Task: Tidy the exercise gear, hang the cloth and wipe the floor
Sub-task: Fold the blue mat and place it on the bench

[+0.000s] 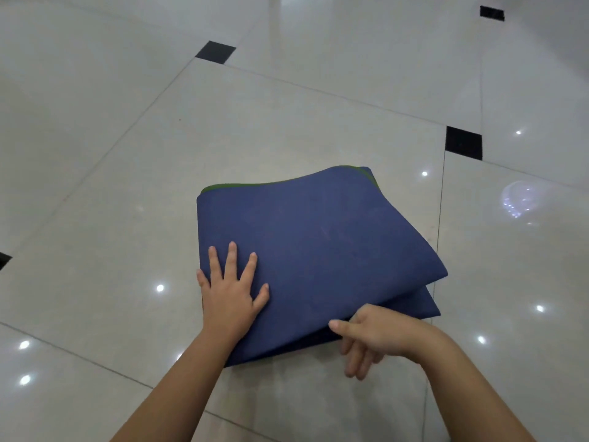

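A dark blue exercise mat (318, 244) with a green underside lies folded in layers on the floor, in the middle of the head view. My left hand (231, 290) presses flat on the mat's near left corner, fingers spread. My right hand (371, 334) grips the near edge of the top layer, thumb on top and fingers underneath, and that edge is lifted a little off the layer below. A thin green strip shows along the mat's far edge.
The floor (127, 186) is glossy cream tile with small black inset squares (215, 52) (463, 142) at the tile corners. Ceiling lights reflect as bright spots on the tiles.
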The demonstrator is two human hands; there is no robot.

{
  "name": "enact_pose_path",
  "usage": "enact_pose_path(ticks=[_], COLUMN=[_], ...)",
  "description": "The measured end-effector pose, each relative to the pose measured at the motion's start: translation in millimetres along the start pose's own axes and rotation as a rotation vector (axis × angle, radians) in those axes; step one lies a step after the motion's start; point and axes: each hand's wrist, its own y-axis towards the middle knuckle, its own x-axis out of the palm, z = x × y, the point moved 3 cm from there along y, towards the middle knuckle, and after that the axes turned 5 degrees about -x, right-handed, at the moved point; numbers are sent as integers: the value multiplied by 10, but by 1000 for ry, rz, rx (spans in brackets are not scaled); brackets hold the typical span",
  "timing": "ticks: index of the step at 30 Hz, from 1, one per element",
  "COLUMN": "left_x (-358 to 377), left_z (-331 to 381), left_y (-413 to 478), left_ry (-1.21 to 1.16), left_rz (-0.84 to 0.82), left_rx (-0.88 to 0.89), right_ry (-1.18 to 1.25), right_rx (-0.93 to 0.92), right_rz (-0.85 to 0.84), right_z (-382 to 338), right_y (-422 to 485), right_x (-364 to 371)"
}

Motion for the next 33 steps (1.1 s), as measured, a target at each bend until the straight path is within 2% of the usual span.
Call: enact_pose_path(ticks=[2, 3, 4, 5, 6, 7, 8, 10, 12, 16, 19, 21, 22, 25, 27, 30, 33], left_x=[19, 26, 36, 40, 46, 43, 48, 76, 149, 221, 121, 30, 29, 56, 31, 42, 99], left_z=[4, 16, 26, 31, 23, 10, -4, -34, -40, -38, -63, -128, -215, -438, -423, -386, -424], left_y=[13, 11, 7, 6, 6, -1, -12, -24, -16, 39, 44, 18, -4, -157, -248, -270, -226], left_ry=[-6, -18, -30, -35, -39, -47, -56, -73, -69, -72, -192, -356, -456, -861, -1152, -1231, -1318], left_rz=[22, 23, 23, 23, 34, 40, 45, 31, -11, -93, -31, 94, 136, -18, -77, -138, -259], left_rx=[3, 6, 4, -1, -2, 3, 14, 38, 53, 40, 38, -2, -89, -450, -468, -478, -507], right_ry=[18, 64, 120, 124, -20, -289, -542, -734, -728, -747, -681, -574, -525, -261, 9, 273, 432], right_rx=[-65, -139, -242, -346, -432, -456, -405, -207, -78, -89, -102, -103, -83, -3, -66, -148, -85], right_rz=[-35, -8, 95, 290, 552, 815, 944, 827, 703, 689, 749, 879, 946, 1078, 1020, 819, 695], right_z=[-198, -317, -421, -478, -495, -506, -429, -172, 101, 204, 200, 230, 262, 486, 670, 841, 938], right_y=[-118, -145, -121, -51, 49, 137, 264, 597, 845, 998, 917, 814, 753, 556, 455, 384, 413], right_x=[-23, -50, -98, -179, -291, -379, -413, -427, -389, -451, -504, -536, -559, -707, -818, -859, -901])
